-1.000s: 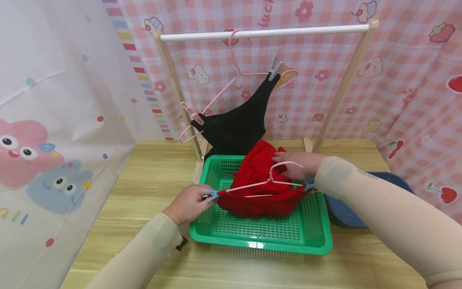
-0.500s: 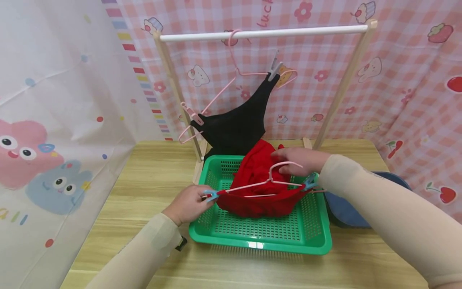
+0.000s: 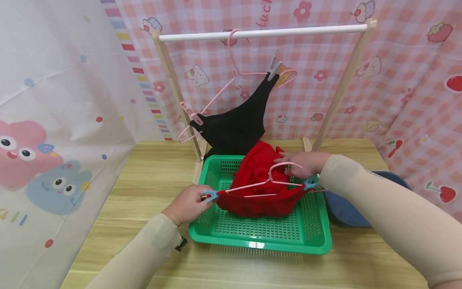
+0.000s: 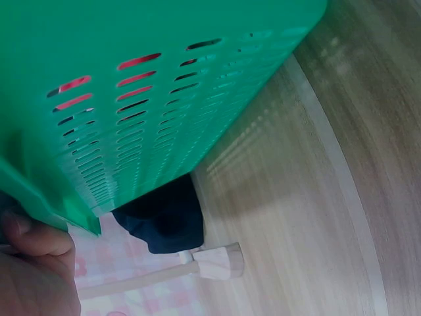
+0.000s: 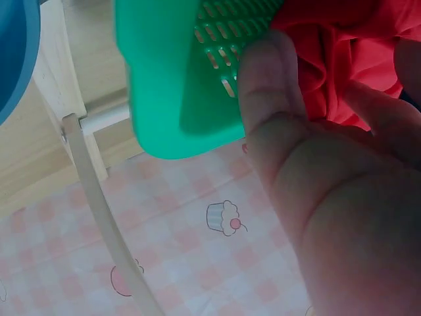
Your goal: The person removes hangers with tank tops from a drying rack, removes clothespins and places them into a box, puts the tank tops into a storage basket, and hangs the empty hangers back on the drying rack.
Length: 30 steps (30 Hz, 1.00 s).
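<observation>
In the head view a red garment (image 3: 260,206) lies partly in a green basket (image 3: 234,242), its near edge clipped along a pink hanger (image 3: 248,186). My left hand (image 3: 189,204) pinches a light blue clothespin (image 3: 211,195) at the hanger's left end, by the basket rim. A second blue clothespin (image 3: 310,184) grips the garment at the right end. Above that one, my right hand (image 3: 306,163) reaches over the red cloth with fingers loosely extended, behind the hanger's hook. The right wrist view shows these fingers (image 5: 268,82) close to the cloth; contact is hard to tell.
Behind the basket, a rack with a white rod (image 3: 267,33) bears another pink hanger (image 3: 219,95), with a black garment (image 3: 234,126) pegged on at a slant. A blue tub (image 3: 350,210) stands right of the basket, partly under my right forearm. A patterned curtain (image 3: 317,94) backs the table.
My right hand lifted slightly off the right clothespin, then lowered a little toward the red cloth. The left hand, hanger and basket stay in place.
</observation>
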Available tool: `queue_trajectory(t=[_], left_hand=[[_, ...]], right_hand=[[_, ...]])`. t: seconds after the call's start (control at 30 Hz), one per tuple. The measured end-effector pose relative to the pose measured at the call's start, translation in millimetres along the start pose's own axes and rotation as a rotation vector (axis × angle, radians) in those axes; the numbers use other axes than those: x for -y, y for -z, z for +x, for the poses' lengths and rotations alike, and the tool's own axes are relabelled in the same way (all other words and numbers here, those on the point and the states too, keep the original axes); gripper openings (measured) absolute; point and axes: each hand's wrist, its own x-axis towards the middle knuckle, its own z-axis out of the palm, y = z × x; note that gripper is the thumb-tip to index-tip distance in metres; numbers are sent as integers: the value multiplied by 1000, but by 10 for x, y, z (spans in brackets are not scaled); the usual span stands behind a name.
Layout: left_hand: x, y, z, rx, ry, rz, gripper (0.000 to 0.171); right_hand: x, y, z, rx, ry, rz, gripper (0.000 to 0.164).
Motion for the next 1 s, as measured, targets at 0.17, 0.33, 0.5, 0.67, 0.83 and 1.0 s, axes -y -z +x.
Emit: queue_trajectory(t=[0.17, 0.33, 0.5, 0.67, 0.83, 1.0], left_hand=[[-1, 6, -7, 0, 7, -3, 16], [-6, 3, -14, -6, 7, 0, 16], [-13, 2, -15, -8, 7, -3, 16], [-13, 6, -14, -5, 8, -4, 16], [-15, 4, -12, -4, 6, 3, 15], [-3, 0, -8, -6, 2, -1, 15]], right_hand=[[-6, 26, 0, -28, 54, -42, 64], [-19, 37, -23, -59, 89, -47, 62], [-45, 51, -74, -63, 107, -8, 61], [-77, 40, -57, -45, 116, 8, 63], [-110, -4, -24, -14, 97, 20, 61], [-126, -10, -20, -17, 94, 3, 59]])
